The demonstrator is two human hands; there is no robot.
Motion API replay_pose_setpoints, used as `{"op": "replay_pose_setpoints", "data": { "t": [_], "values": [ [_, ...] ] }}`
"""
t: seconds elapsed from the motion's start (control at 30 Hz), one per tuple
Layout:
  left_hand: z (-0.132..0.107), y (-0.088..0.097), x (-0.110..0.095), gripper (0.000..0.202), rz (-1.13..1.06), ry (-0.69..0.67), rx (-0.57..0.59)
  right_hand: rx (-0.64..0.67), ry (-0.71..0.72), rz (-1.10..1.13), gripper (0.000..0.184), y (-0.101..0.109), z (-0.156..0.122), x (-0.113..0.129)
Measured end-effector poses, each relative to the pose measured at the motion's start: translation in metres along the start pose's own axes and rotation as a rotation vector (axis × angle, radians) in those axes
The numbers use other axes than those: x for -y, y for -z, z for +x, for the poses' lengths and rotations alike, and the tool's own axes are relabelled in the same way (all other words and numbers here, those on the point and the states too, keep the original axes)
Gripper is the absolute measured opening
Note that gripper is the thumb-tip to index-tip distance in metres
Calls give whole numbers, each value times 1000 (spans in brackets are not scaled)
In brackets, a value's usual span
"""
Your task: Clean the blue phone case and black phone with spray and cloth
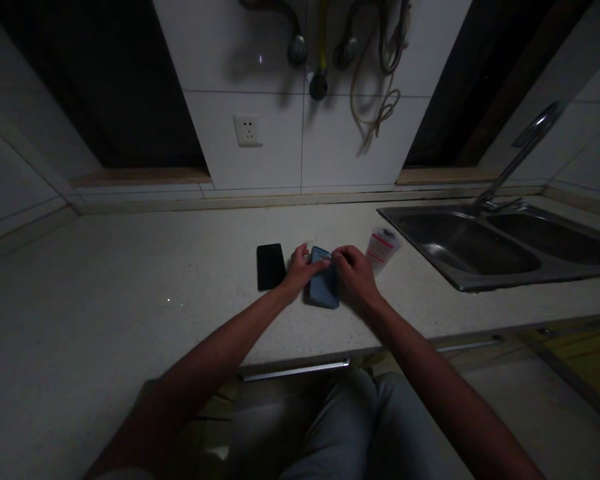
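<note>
A blue-grey phone case [324, 288] is between my two hands over the countertop, its camera cut-out at the far end. My left hand [299, 270] grips its left side, with the thumb lying across the upper part. At the top right corner, the fingers of my right hand [355, 268] are pinched together at the edge of the case. Whether something small is also in that pinch is too dim to make out. Just left of my left hand, a black phone [271, 267] lies flat with its dark face up.
A clear plastic packet with red print [383, 245] lies beyond my right hand. Farther right is a double steel sink [460, 288] with a tall tap [515, 153]. The pale countertop [130, 293] meets a tiled wall with a socket [247, 131] and hanging hoses [322, 47].
</note>
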State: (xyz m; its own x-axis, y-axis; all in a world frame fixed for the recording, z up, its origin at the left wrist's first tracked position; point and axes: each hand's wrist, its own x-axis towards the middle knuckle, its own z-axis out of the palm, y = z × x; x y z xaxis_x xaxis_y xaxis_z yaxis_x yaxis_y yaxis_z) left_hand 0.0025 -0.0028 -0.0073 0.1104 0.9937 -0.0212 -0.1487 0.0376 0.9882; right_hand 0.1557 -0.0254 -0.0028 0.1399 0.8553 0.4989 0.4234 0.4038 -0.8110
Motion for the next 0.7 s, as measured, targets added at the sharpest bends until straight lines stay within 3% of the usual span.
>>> {"op": "replay_pose_setpoints", "data": {
  "t": [0.13, 0.27, 0.33, 0.4, 0.57, 0.7],
  "values": [
    [1, 0, 5, 66, 185, -68, 35, 14, 28, -131, 15, 0, 0, -7],
    [-1, 7, -4, 40, 618, -343, 86, 10, 41, -146, 16, 2, 0, -7],
    [-3, 16, -15, 35, 827, -470, 46, 13, 45, -146, 19, 2, 0, -6],
    [-2, 28, -27, 32, 986, -509, -55, 31, 56, -148, 20, 1, 0, -8],
    [5, 66, -46, 47, 1172, -247, -316, 74, 100, -188, 15, -1, 0, -13],
    [10, 82, -51, 61, 1083, 29, -344, 62, 122, -215, 14, -1, -1, -13]
  ]
}}
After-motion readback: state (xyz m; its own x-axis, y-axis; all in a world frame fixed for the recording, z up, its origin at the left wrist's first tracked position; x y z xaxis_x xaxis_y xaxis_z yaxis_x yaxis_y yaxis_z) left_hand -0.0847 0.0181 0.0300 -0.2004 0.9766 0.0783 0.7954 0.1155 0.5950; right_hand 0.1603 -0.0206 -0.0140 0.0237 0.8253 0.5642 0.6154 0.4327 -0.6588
